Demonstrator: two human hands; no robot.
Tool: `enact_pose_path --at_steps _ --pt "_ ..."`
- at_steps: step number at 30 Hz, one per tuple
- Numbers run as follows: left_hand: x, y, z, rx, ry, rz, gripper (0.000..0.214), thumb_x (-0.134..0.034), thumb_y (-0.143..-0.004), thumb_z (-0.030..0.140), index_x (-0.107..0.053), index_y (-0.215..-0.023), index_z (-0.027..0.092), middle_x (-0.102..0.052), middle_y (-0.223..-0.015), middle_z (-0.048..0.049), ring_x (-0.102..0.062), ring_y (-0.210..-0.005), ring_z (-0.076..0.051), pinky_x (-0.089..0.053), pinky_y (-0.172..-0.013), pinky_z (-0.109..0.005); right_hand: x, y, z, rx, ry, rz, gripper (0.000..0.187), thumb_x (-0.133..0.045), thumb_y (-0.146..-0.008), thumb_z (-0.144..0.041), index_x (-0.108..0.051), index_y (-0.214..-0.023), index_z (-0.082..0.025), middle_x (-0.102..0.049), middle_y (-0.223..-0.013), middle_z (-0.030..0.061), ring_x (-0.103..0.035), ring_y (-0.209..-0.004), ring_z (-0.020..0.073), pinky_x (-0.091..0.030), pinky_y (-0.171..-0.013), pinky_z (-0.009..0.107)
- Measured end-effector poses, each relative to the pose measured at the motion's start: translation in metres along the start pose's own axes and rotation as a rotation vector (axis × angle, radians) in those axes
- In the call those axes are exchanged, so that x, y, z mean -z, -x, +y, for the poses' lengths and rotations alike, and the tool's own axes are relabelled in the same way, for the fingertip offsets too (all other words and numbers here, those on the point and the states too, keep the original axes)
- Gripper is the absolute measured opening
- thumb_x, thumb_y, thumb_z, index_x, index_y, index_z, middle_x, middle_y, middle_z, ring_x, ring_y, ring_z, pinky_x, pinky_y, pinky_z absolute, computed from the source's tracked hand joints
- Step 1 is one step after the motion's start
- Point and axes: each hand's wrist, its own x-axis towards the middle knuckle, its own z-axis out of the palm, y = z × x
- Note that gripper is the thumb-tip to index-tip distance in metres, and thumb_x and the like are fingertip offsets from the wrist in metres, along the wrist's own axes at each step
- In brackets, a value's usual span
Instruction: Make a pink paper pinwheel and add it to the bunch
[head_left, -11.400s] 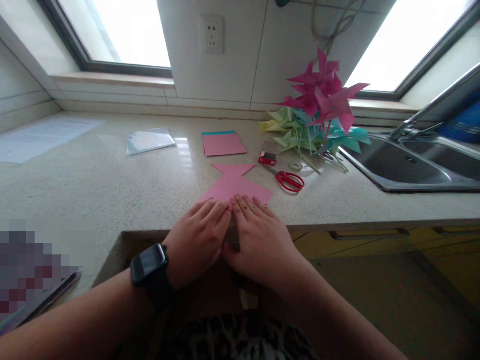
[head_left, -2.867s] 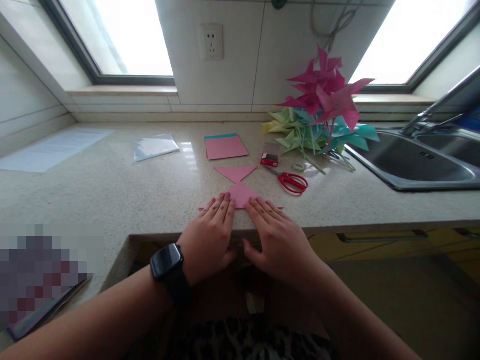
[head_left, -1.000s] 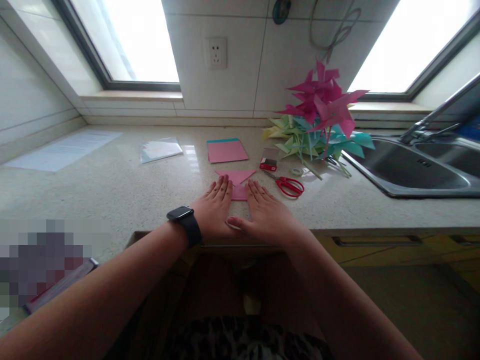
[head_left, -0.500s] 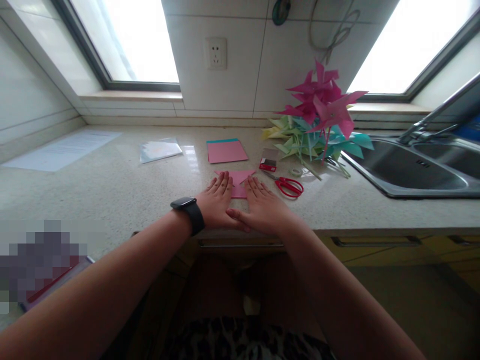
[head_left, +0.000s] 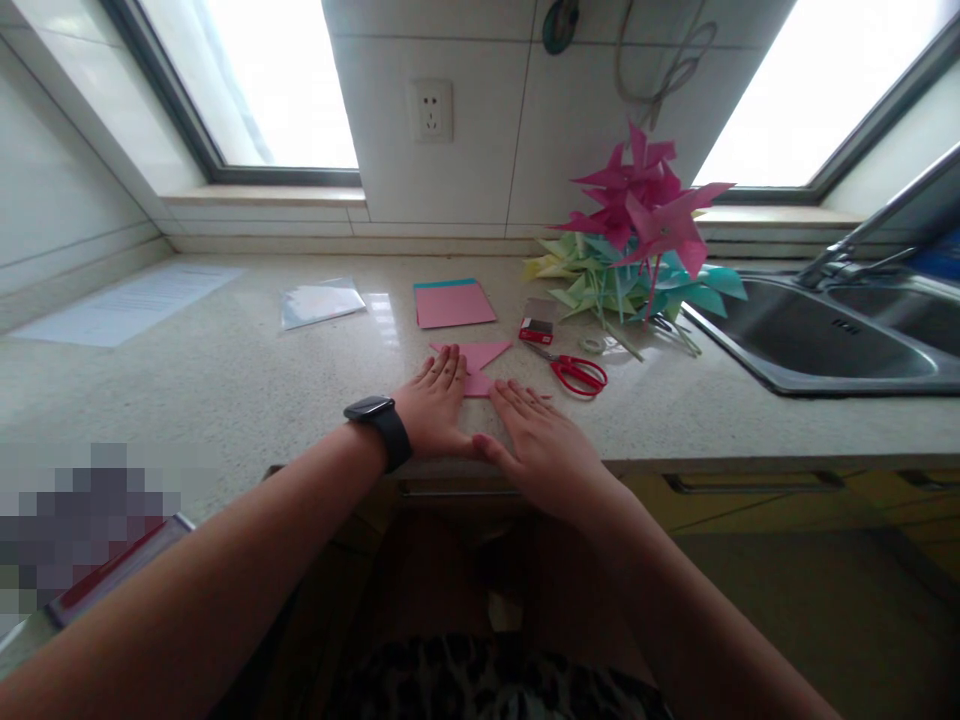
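A folded pink sheet of paper (head_left: 480, 358) lies on the counter in front of me, with pointed corners spreading left and right along its far side. My left hand (head_left: 435, 405) rests flat over the paper's left part, fingers stretched out and pointing away from me. Lower down, my right hand (head_left: 540, 435) lies with extended fingers, its fingertips at the paper's near right corner. The two thumbs meet near the counter's front edge. Just right of the paper are red-handled scissors (head_left: 577, 374), partly open. The paper beneath my left fingers is hidden.
Behind the paper sits a stack of pink and blue sheets (head_left: 454, 304). A small red box (head_left: 536, 330) and a tape roll (head_left: 592, 345) lie near the scissors. Paper pinwheels (head_left: 664, 225) stand back right, beside the sink (head_left: 817, 330). A clear packet (head_left: 322, 302) lies left.
My right hand has slid toward me and slightly right, uncovering the paper's right corner. My left hand stays in place on the paper.
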Motion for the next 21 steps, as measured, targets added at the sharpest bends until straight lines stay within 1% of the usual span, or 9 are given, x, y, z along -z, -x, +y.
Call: enact_pose_path --at_steps 7,8,10,12,13,14,17,19,21 --pt "0.007 0.008 0.003 -0.010 0.043 0.048 0.142 -0.041 -0.065 0.096 -0.008 -0.154 -0.010 0.000 -0.160 -0.0369 0.001 -0.152 -0.043 -0.013 -0.122 -0.055 -0.001 0.000 -0.002 0.008 0.015 -0.012 0.088 -0.028 -0.098 -0.069 -0.039 -0.151 0.000 -0.038 -0.156 0.0222 -0.034 -0.147 0.0323 -0.028 -0.122 0.047" --pt "0.010 0.011 0.006 -0.020 0.040 0.070 0.139 -0.041 -0.067 0.095 -0.010 -0.154 -0.009 -0.001 -0.160 -0.0362 0.000 -0.152 -0.042 -0.014 -0.122 -0.055 0.000 0.000 -0.002 0.009 0.010 -0.013 0.090 -0.027 -0.097 -0.070 -0.038 -0.151 0.000 -0.038 -0.156 0.0223 -0.034 -0.147 0.0322 -0.028 -0.122 0.047" --pt "0.012 0.019 0.013 -0.051 0.019 0.107 0.126 -0.037 -0.076 0.090 -0.016 -0.154 -0.007 -0.011 -0.161 -0.0338 -0.009 -0.153 -0.039 -0.018 -0.122 -0.052 0.001 0.000 -0.001 0.004 -0.002 -0.013 0.091 -0.028 -0.096 -0.072 -0.038 -0.152 -0.001 -0.039 -0.156 0.0222 -0.035 -0.147 0.0322 -0.029 -0.121 0.047" --pt "0.012 0.028 0.021 -0.046 0.005 0.089 0.110 -0.033 -0.086 0.082 -0.028 -0.151 -0.007 -0.028 -0.158 -0.0324 -0.025 -0.150 -0.037 -0.023 -0.122 -0.048 0.002 0.001 -0.001 0.010 -0.009 -0.014 0.092 -0.029 -0.095 -0.073 -0.038 -0.152 -0.002 -0.039 -0.156 0.0221 -0.035 -0.146 0.0328 -0.029 -0.121 0.048" --pt "0.010 0.033 0.025 -0.025 0.004 0.078 0.103 -0.031 -0.090 0.077 -0.031 -0.150 -0.007 -0.033 -0.156 -0.0316 -0.030 -0.148 -0.036 -0.026 -0.121 -0.046 0.003 0.001 -0.001 0.016 -0.009 -0.014 0.092 -0.030 -0.095 -0.073 -0.038 -0.152 -0.002 -0.039 -0.156 0.0223 -0.036 -0.146 0.0332 -0.029 -0.121 0.048" --pt "0.008 0.037 0.029 -0.018 -0.004 0.086 0.098 -0.032 -0.092 0.074 -0.033 -0.150 -0.006 -0.035 -0.156 -0.0306 -0.031 -0.148 -0.036 -0.028 -0.121 -0.046 0.003 0.002 -0.002 0.023 -0.008 -0.014 0.093 -0.031 -0.094 -0.074 -0.038 -0.152 -0.001 -0.039 -0.156 0.0227 -0.037 -0.146 0.0337 -0.030 -0.121 0.048" --pt "0.000 0.046 0.036 -0.016 -0.053 0.144 0.091 -0.044 -0.092 0.065 -0.033 -0.151 -0.003 -0.034 -0.157 -0.0283 -0.032 -0.147 -0.037 -0.031 -0.120 -0.047 0.005 0.005 -0.005 0.035 -0.010 -0.017 0.099 -0.033 -0.091 -0.078 -0.038 -0.151 0.001 -0.039 -0.156 0.0246 -0.037 -0.145 0.0354 -0.029 -0.121 0.048" --pt "-0.004 0.052 0.040 -0.014 -0.077 0.161 0.089 -0.051 -0.089 0.060 -0.034 -0.151 -0.003 -0.034 -0.157 -0.0283 -0.033 -0.147 -0.037 -0.031 -0.120 -0.048 0.006 0.009 -0.008 0.036 -0.018 -0.022 0.102 -0.034 -0.089 -0.080 -0.038 -0.152 0.000 -0.038 -0.156 0.0246 -0.036 -0.146 0.0358 -0.029 -0.121 0.049" --pt "-0.005 0.059 0.044 -0.020 -0.082 0.148 0.091 -0.054 -0.087 0.058 -0.034 -0.151 -0.003 -0.033 -0.158 -0.0290 -0.032 -0.147 -0.038 -0.030 -0.121 -0.049 0.008 0.017 -0.012 0.037 -0.023 -0.033 0.102 -0.038 -0.087 -0.080 -0.037 -0.152 -0.001 -0.037 -0.157 0.0238 -0.035 -0.146 0.0356 -0.028 -0.121 0.049"
